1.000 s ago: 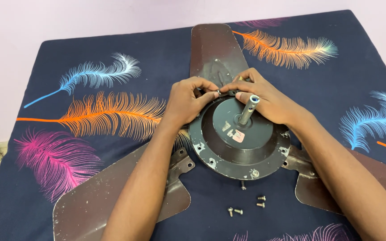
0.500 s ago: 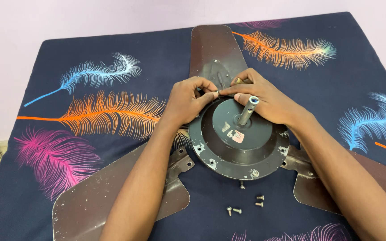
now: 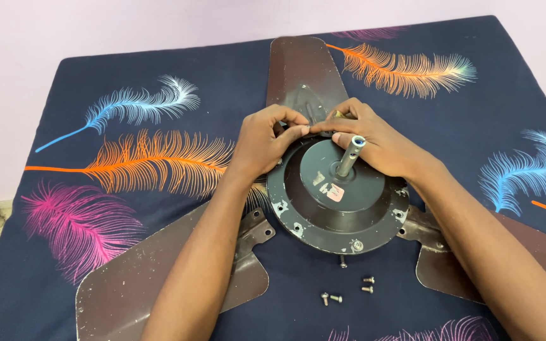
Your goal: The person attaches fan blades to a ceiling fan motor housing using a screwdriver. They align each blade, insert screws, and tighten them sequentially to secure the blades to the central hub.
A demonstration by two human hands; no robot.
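Nearest: loose screws (image 3: pixel 349 289) scattered on dark feather-print cloth (image 3: pixel 127 95), just below motor rim. Brown fan blade (image 3: pixel 159 284) at lower left, bracket end meeting the housing; second blade (image 3: pixel 475 265) at lower right, partly under right forearm. Centre: round dark ceiling fan motor housing (image 3: pixel 330 208), flat side up, metal shaft (image 3: pixel 350 155) standing tilted from its middle, pale sticker beside shaft base. At far rim of housing: left hand (image 3: pixel 263 145), grip pressed together, thumb and forefinger pinching a small part at the rim, too small to identify. Right hand (image 3: pixel 377 142) opposite, fingertips meeting the left's at same spot, forefinger extended, remaining fingers curled by the shaft; cannot tell whether pinching. Farthest: third blade (image 3: pixel 304 66) extending away from the hands, bracket under fingertips.
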